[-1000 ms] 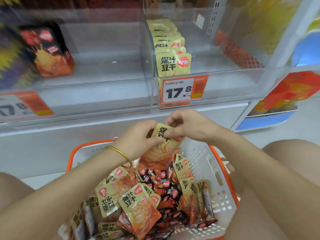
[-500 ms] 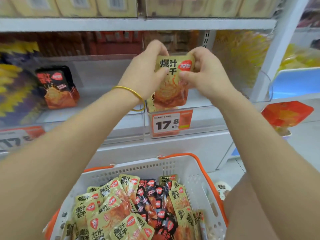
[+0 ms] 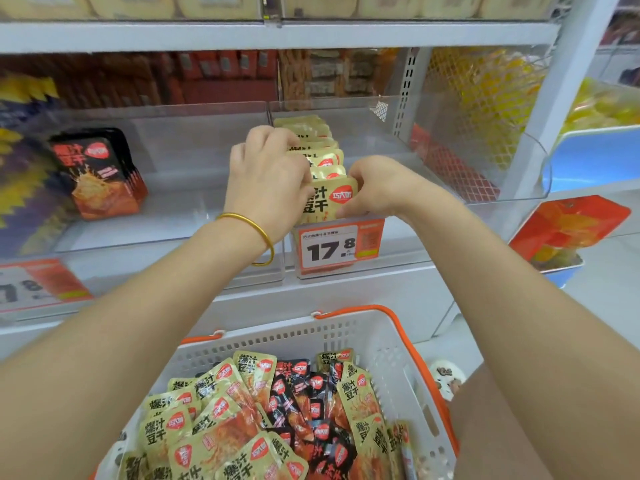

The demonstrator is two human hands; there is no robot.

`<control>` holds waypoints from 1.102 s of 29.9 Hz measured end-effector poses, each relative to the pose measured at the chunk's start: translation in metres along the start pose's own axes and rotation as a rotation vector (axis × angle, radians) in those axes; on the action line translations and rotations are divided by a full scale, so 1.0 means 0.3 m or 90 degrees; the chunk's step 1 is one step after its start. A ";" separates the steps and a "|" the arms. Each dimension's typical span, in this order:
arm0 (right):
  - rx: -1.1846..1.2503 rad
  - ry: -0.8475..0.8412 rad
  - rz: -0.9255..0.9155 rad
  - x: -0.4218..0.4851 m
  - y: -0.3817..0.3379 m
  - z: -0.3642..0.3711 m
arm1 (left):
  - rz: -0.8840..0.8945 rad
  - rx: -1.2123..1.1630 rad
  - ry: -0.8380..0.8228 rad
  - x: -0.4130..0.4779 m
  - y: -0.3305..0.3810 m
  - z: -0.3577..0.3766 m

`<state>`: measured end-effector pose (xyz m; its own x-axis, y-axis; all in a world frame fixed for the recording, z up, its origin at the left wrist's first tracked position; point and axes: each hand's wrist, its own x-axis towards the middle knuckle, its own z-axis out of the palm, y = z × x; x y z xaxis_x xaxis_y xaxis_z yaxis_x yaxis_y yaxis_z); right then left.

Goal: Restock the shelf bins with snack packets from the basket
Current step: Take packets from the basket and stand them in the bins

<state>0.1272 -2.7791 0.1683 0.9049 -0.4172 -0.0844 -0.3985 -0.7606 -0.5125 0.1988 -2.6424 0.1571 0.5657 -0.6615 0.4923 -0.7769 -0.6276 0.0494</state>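
A yellow snack packet point(image 3: 333, 199) stands upright at the front of a row of like yellow packets point(image 3: 320, 152) in the clear right-hand shelf bin point(image 3: 485, 202). My left hand point(image 3: 268, 178) grips its left edge and my right hand point(image 3: 375, 187) grips its right edge. Below, a white basket with an orange rim point(image 3: 391, 344) holds several yellow packets point(image 3: 221, 427) and black packets point(image 3: 311, 407).
The clear left bin point(image 3: 180, 188) holds a short stack of black packets point(image 3: 97, 173). A price tag reading 17.8 point(image 3: 329, 249) hangs on the right bin's front. A white shelf upright point(image 3: 550, 98) stands to the right, with blue trays point(image 3: 595, 157) beyond it.
Both hands lifted the yellow packet out of the basket, raised it to the shelf, and lowered it into the right bin at the front of the row.
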 end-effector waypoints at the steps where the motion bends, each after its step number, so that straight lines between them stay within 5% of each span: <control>1: 0.003 0.000 0.004 0.006 -0.002 0.001 | 0.000 0.005 0.008 -0.006 0.000 0.006; 8: -0.026 -0.009 0.007 -0.031 0.001 -0.016 | -0.012 0.006 -0.045 -0.006 -0.002 0.009; 11: -0.059 0.169 -0.009 -0.122 0.000 -0.025 | 0.027 -0.052 0.116 -0.069 -0.011 -0.008; 14: 0.090 0.320 -0.103 -0.270 0.012 0.027 | 0.083 -0.147 0.251 -0.228 -0.029 -0.024; 16: 0.090 0.175 -0.122 -0.294 0.040 0.126 | 0.123 -0.198 0.151 -0.348 -0.039 0.027; 19: -0.043 -0.254 -0.019 -0.219 0.103 0.351 | 0.121 -0.233 -0.110 -0.491 -0.068 0.189; 21: -0.161 -0.431 0.037 -0.163 0.193 0.527 | 0.071 -0.237 -0.249 -0.553 -0.085 0.289; 25: -0.304 -0.399 0.076 -0.127 0.406 0.789 | -0.008 -0.253 -0.368 -0.602 -0.106 0.374; 33: -0.375 -0.342 0.085 -0.164 0.538 1.010 | -0.019 -0.282 -0.386 -0.594 -0.130 0.415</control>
<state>0.0637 -2.7305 -0.1692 0.7327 -0.3410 -0.5890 -0.3863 -0.9209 0.0526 0.1626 -2.5510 -0.0407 0.5412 -0.8377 -0.0734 -0.7254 -0.5092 0.4632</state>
